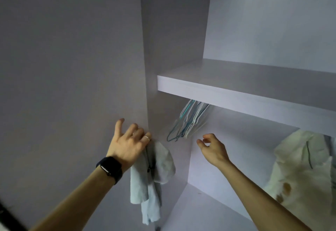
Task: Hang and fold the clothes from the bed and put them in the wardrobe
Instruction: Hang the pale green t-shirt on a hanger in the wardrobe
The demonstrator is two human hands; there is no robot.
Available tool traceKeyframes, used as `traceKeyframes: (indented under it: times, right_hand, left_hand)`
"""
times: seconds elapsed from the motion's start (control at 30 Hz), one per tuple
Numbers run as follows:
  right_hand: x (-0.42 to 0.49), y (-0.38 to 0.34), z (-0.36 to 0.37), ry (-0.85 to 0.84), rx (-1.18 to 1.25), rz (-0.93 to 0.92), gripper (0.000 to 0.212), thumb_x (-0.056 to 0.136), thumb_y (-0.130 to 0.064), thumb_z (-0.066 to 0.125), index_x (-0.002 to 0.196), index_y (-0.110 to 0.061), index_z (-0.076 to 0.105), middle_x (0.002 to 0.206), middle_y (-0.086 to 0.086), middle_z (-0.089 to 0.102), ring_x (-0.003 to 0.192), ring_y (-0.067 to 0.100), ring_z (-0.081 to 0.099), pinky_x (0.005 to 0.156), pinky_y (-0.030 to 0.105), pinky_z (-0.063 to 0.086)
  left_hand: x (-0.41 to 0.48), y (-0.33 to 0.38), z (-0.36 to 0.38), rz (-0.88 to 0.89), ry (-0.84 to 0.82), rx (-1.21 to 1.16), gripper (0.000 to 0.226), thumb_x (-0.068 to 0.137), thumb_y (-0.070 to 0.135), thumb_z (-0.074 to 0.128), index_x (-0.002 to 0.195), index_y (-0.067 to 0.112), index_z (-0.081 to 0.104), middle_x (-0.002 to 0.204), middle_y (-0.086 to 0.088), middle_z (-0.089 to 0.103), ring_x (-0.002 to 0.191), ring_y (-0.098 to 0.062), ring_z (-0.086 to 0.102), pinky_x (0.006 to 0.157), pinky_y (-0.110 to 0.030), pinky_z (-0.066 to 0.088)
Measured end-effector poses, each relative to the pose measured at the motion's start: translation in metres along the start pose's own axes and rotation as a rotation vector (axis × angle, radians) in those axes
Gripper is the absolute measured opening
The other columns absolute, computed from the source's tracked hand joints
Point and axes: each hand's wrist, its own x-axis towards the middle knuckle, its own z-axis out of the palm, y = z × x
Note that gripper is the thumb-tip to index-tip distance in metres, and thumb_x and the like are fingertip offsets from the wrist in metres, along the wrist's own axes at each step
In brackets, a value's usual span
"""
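Several hangers [187, 119] in wardrobe [236, 85], cream garment [300, 167]

A pale blue garment [152, 172] is gripped by the left hand [130, 141]; the right hand [212, 149] is held, loosely curled, near the hangers [187, 121].

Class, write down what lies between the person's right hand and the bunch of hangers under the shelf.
Nothing: in the head view, a bare gap separates the right hand from the hangers.

Single head view, close, facing into wardrobe [174, 30], shelf [236, 94] mid-frame.
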Motion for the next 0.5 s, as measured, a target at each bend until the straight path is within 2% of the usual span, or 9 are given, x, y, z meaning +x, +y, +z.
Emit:
traceKeyframes:
  times: [0.07, 0.13, 0.2, 0.23, 0.27, 0.33, 0.43, 0.5]
  right_hand:
    - [0.025, -0.010, 0.018, 0.026, 0.043, 0.068, 0.041, 0.098, -0.047, 0.056, 0.126, -0.018, 0.054, 0.117, -0.002, 0.061, 0.112, 0.025, 0.059, 0.084, 0.026, 0.038]
    - [0.049, -0.018, 0.031, 0.069, 0.069, 0.131, 0.036, 0.099, -0.053, 0.050, 0.112, -0.020, 0.054, 0.103, 0.002, 0.058, 0.097, 0.028, 0.058, 0.080, 0.029, 0.039]
    - [0.069, -0.020, 0.050, 0.142, 0.095, 0.147, 0.039, 0.099, -0.057, 0.045, 0.097, -0.019, 0.052, 0.094, 0.008, 0.059, 0.086, 0.030, 0.057, 0.075, 0.031, 0.042]
    - [0.077, -0.020, 0.056, 0.180, 0.104, 0.163, 0.042, 0.099, -0.057, 0.045, 0.096, -0.016, 0.055, 0.094, 0.011, 0.062, 0.087, 0.032, 0.060, 0.074, 0.032, 0.042]
    - [0.084, -0.019, 0.064, 0.215, 0.102, 0.177, 0.045, 0.099, -0.056, 0.046, 0.098, -0.013, 0.060, 0.096, 0.013, 0.065, 0.089, 0.034, 0.063, 0.074, 0.032, 0.043]
    - [0.093, -0.014, 0.080, 0.274, 0.127, 0.191, 0.043, 0.099, -0.051, 0.052, 0.097, -0.011, 0.068, 0.095, 0.015, 0.069, 0.089, 0.035, 0.065, 0.076, 0.034, 0.048]
    - [0.102, -0.004, 0.096, 0.323, 0.301, 0.178, 0.025, 0.092, -0.029, 0.066, 0.097, -0.007, 0.076, 0.085, 0.014, 0.067, 0.075, 0.029, 0.059, 0.074, 0.040, 0.051]
    - [0.105, 0.001, 0.099, 0.357, 0.346, 0.158, 0.015, 0.086, -0.019, 0.068, 0.093, -0.010, 0.078, 0.085, 0.014, 0.068, 0.074, 0.028, 0.057, 0.072, 0.038, 0.051]
  left_hand:
    - [-0.006, -0.018, 0.012, 0.024, 0.051, 0.083, 0.019, 0.081, 0.008, 0.065, 0.097, 0.010, 0.075, 0.080, -0.007, 0.064, 0.085, -0.030, 0.062, 0.100, -0.064, 0.035]
    - [-0.007, -0.029, 0.020, 0.097, 0.098, 0.153, 0.029, 0.086, 0.006, 0.048, 0.099, 0.007, 0.074, 0.086, -0.012, 0.066, 0.088, -0.031, 0.061, 0.098, -0.063, 0.039]
    - [-0.009, -0.033, 0.026, 0.128, 0.044, 0.231, 0.040, 0.089, 0.008, 0.036, 0.105, 0.009, 0.073, 0.106, -0.017, 0.068, 0.108, -0.035, 0.057, 0.102, -0.067, 0.033]
    - [-0.008, -0.034, 0.028, 0.126, -0.019, 0.289, 0.045, 0.091, 0.011, 0.031, 0.112, 0.013, 0.071, 0.122, -0.018, 0.065, 0.124, -0.038, 0.053, 0.106, -0.071, 0.026]
    - [-0.009, -0.035, 0.031, 0.125, -0.080, 0.342, 0.049, 0.094, 0.015, 0.025, 0.121, 0.018, 0.066, 0.140, -0.017, 0.055, 0.138, -0.041, 0.041, 0.110, -0.075, 0.014]
    - [-0.012, -0.036, 0.038, 0.114, -0.144, 0.409, 0.054, 0.097, 0.020, 0.013, 0.134, 0.025, 0.053, 0.161, -0.014, 0.029, 0.149, -0.045, 0.012, 0.106, -0.080, -0.007]
    - [-0.014, -0.037, 0.050, 0.152, -0.182, 0.456, 0.054, 0.099, 0.023, 0.003, 0.144, 0.023, 0.031, 0.166, -0.016, 0.001, 0.146, -0.051, -0.015, 0.093, -0.078, -0.026]
    - [-0.012, -0.036, 0.053, 0.164, -0.175, 0.465, 0.055, 0.098, 0.025, 0.001, 0.147, 0.021, 0.025, 0.166, -0.018, 0.000, 0.145, -0.054, -0.016, 0.089, -0.077, -0.029]
